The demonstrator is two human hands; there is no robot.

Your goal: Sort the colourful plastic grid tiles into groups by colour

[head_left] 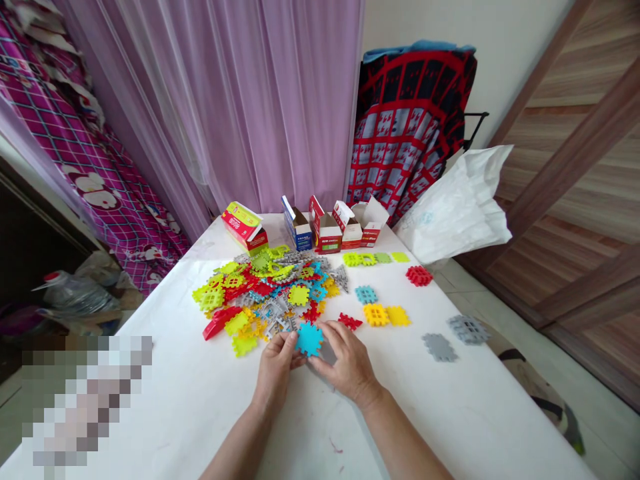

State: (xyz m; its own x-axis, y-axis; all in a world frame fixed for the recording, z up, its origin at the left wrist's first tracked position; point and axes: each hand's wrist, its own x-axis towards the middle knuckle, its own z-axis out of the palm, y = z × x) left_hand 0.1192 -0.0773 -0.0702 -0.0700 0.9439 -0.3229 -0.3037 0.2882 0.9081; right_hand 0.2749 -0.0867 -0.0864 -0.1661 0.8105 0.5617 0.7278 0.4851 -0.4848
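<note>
Both my hands hold one blue toothed square tile (309,339) just above the white table (450,413), near the front of a heap of plastic tiles (265,293). My left hand (277,365) pinches the tile's left edge with thumb and fingers. My right hand (345,360) grips its right side, fingers curled over it. The heap mixes yellow, lime, red, grey and blue tiles.
Sorted tiles lie right of the heap: lime row (375,259), red (419,275), blue (366,294), yellow pair (386,315), two grey (455,338). Small open cartons (327,230) stand at the back edge. A white plastic bag (457,210) hangs right. Purple curtain behind.
</note>
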